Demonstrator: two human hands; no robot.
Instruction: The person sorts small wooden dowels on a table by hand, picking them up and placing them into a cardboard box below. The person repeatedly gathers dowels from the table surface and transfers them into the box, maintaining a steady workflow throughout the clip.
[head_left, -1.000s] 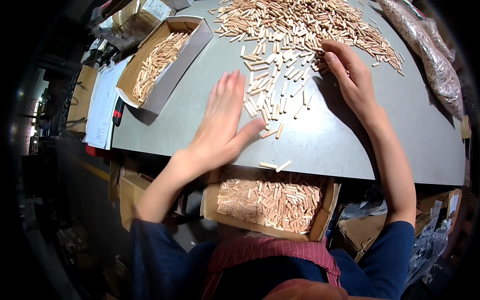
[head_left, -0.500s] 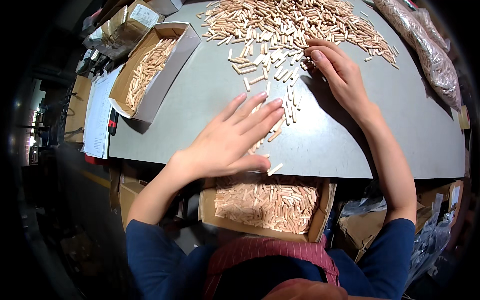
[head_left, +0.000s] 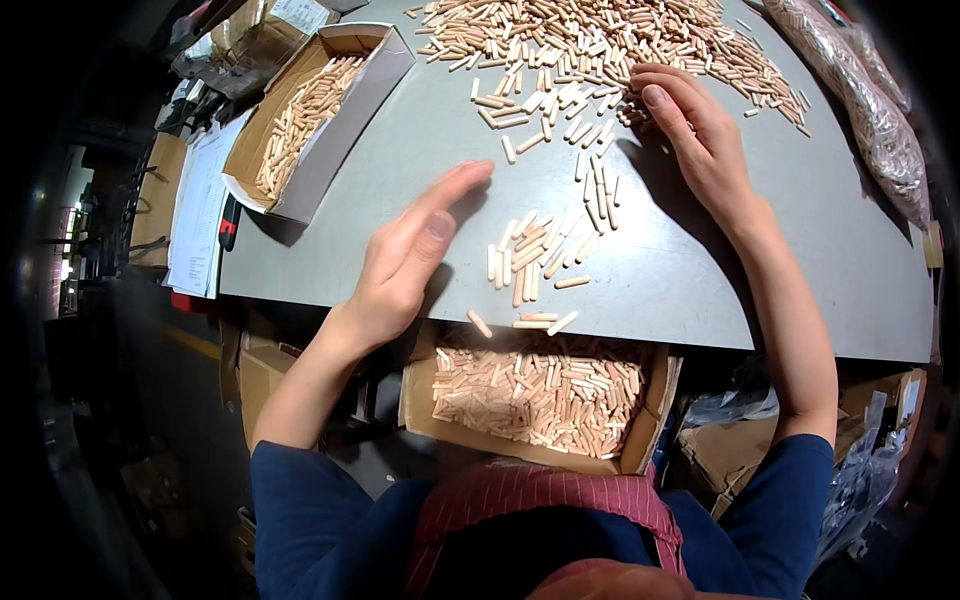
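Dowels (head_left: 530, 255) lie loose near the desk (head_left: 400, 200) edge above the lap box (head_left: 540, 395); left hand (head_left: 410, 255) flat and released beside them, seemingly mid-sweep; right hand (head_left: 690, 130) spread, grasping nothing, on the pile (head_left: 600, 40); next, a gentle push boxward

- left hand (head_left: 405, 260): bare, no glove, no ring or watch visible; nails short and unpainted.
- right hand (head_left: 700, 135): bare likewise, with no ring, strap or bracelet at the wrist; nails short.
- forearms: both uncovered from wrist to just below the elbow.
- sleeves (head_left: 300, 500): dark blue, plain fabric, pushed or cut to elbow height on both arms, each ending in a soft, slightly creased edge.
- apron (head_left: 545, 505): dull red with fine pale vertical stripes, worn over the blue top; its upper hem runs straight across the chest.
- torso below the apron hem: dark cloth, detail lost in shadow near the lower edge.
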